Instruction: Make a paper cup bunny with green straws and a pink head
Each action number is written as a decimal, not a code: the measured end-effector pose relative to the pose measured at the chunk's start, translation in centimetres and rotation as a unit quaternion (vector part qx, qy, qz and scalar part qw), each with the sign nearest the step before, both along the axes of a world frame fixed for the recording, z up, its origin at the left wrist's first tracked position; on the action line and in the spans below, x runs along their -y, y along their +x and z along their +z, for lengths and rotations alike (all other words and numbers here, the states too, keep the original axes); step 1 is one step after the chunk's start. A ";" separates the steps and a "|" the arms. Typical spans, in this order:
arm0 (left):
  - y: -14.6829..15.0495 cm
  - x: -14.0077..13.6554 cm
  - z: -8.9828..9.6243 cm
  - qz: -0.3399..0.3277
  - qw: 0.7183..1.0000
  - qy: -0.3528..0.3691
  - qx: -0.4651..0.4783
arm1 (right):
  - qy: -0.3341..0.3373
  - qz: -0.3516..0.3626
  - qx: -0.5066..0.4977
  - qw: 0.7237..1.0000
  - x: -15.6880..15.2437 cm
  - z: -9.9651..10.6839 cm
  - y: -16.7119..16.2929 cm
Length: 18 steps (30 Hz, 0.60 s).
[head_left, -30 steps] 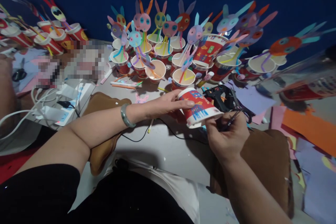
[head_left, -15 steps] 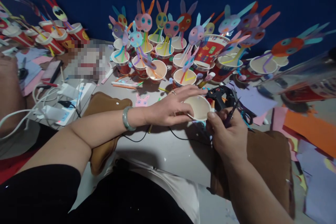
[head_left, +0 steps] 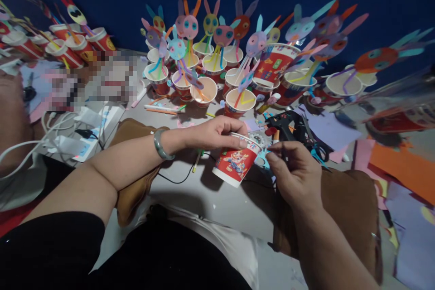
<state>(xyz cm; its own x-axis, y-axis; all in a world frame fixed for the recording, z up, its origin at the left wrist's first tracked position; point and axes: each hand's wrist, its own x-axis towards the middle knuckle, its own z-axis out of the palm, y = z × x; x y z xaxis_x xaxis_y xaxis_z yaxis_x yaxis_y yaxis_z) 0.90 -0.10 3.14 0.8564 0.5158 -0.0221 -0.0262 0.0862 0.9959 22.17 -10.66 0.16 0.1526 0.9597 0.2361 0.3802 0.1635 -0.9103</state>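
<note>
My left hand (head_left: 226, 132) grips a red paper cup (head_left: 236, 163) with a white rim and a cartoon figure, thumb over the rim. The cup is tilted above the table, its printed side towards me. My right hand (head_left: 295, 167) is closed just right of the cup, thumb and fingers pinched together. Only a dark sliver of the scissors shows between its fingers; the rest is hidden. Beyond the hands stand several paper cups (head_left: 239, 102) holding paper rabbit heads (head_left: 256, 44) on bent, coloured stems. A black glue gun (head_left: 282, 124) lies behind my right hand.
Brown cushions (head_left: 346, 217) lie under both forearms. Coloured paper sheets (head_left: 401, 163) cover the right side. At left are a white power strip (head_left: 98, 131) with cables, another person's arm (head_left: 12, 122) and more red cups (head_left: 102, 41). A thin black cord (head_left: 176, 182) crosses the table.
The cup has been turned from its open mouth facing me to its printed side facing me. My left hand has shifted its grip to the rim. The scissors' blades no longer show plainly.
</note>
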 end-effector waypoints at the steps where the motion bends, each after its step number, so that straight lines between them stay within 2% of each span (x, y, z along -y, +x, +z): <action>1: 0.0 0.0 0.0 -0.005 1.000 -0.002 -0.002 | -0.004 0.014 0.014 1.000 0.0 0.1 0.1; 7: 0.0 0.0 -0.1 -0.018 0.999 -0.006 -0.026 | -0.059 0.113 0.004 0.992 -0.2 0.3 0.2; 14: 0.3 0.0 -0.1 0.025 0.999 -0.037 -0.022 | -0.095 0.115 -0.057 0.987 0.2 -0.3 0.2; 18: 0.4 0.1 0.3 0.027 0.997 -0.063 -0.037 | -0.076 0.131 -0.029 0.988 0.1 -0.3 0.1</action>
